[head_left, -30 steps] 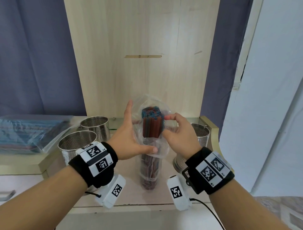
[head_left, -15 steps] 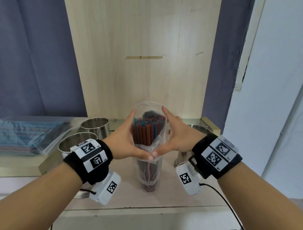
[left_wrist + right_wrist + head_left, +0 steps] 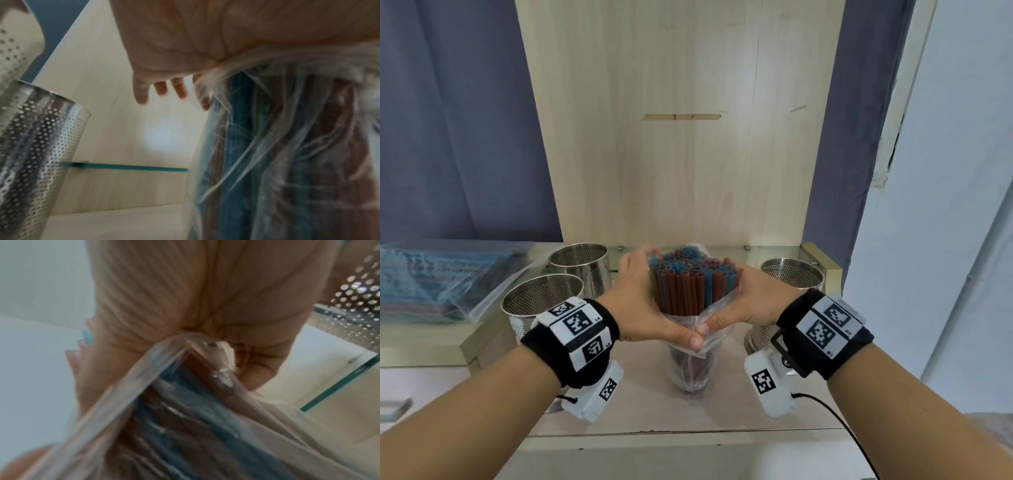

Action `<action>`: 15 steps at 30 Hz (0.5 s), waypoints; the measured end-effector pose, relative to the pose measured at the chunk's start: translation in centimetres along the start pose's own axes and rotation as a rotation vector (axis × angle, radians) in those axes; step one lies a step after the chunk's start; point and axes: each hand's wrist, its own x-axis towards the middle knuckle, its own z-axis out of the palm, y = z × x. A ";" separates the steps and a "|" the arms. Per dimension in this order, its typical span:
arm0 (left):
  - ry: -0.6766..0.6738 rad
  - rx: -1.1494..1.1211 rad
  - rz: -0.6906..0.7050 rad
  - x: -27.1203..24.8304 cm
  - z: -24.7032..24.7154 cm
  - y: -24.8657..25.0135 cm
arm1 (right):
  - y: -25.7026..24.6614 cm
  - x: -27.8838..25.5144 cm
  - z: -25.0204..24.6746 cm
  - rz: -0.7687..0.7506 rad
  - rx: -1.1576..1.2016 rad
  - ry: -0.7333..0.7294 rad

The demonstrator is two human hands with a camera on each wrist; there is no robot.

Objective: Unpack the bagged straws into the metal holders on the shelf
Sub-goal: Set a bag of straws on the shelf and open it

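- Our left hand point(image 3: 642, 301) and right hand point(image 3: 748, 303) cup the bundle of straws point(image 3: 688, 286) from either side, thumbs meeting in front and low, fingers rising along the sides; each grip wraps the straws through the clear bag point(image 3: 698, 346).
- From the left wrist we see the fingers point(image 3: 141, 91) extended beside the bag point(image 3: 287, 154), the palm against the plastic. From the right wrist the plastic point(image 3: 185, 402) bunches into the crook of the thumb; the view is blurred.
- The straws stand upright in the middle of the shelf point(image 3: 640, 404), their open ends bare above the pushed-down bag. They are dull red and blue, packed tight; the lower lengths show only dimly through wrinkled film.
- Three metal holders with perforated walls stand around: one near our left wrist point(image 3: 541, 301), one behind it by the back panel point(image 3: 582, 265), one to the right point(image 3: 791, 279), partly hidden by our right hand. We see no straws in any of them.
- Further left, on a lower ledge, lies a flat bag of more straws point(image 3: 438, 277).
- A pale wooden back panel point(image 3: 681, 137) rises behind the shelf, with a glass strip point(image 3: 131, 167) along its foot.
- Both wrists carry black bands with printed markers and white camera units.
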 end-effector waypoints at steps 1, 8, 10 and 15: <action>0.034 0.014 0.003 -0.1 0.1 -0.3 | 0.0 -0.2 0.1 -0.004 -0.003 0.060; 0.045 -0.144 0.125 1.2 1.8 -1.3 | 1.9 0.4 4.0 -0.084 0.048 0.608; 0.089 -0.161 0.153 2.1 2.2 -1.6 | 2.4 1.4 4.7 -0.083 0.004 0.712; 0.139 -0.122 0.064 3.3 3.8 -2.8 | 2.0 2.3 4.2 -0.112 0.187 0.623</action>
